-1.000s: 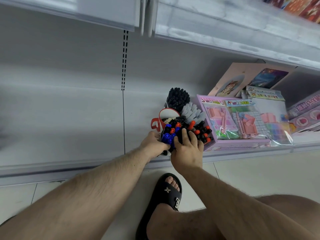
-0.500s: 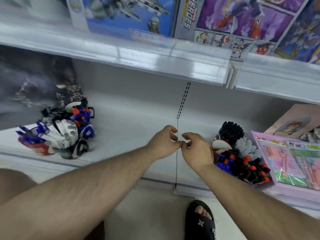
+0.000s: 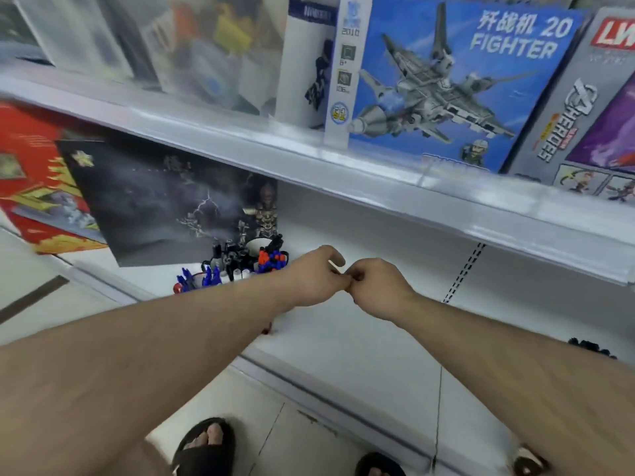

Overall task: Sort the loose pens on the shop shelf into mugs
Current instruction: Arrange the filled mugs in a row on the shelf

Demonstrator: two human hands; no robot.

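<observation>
Two hands meet over the bare white shelf (image 3: 360,334), to the right of the mugs. The left hand (image 3: 311,280) and right hand (image 3: 374,286) have their fingers curled inward and their tips touching at one spot. They look to be pinching something small between them, but what it is cannot be told; no pen shows in either hand.

The mugs (image 3: 240,266) stand in a tight cluster on the shelf, just in front of a dark box (image 3: 165,201) that leans against the back. Pens (image 3: 271,261) with blue, orange and black caps stick up out of them, caps uppermost, probably so the colours can be read at a glance. One small dark-red bit (image 3: 267,328) lies on the shelf right of the mugs, half hidden under the left forearm; it may be a stray cap or pen end.

Far right of the mugs, at the arm's edge, black caps (image 3: 589,347) of another bunch peek out. Judging by the hands' place between the two groups, they are probably mid-transfer or fiddling with a cap before moving toward the mugs.
</observation>
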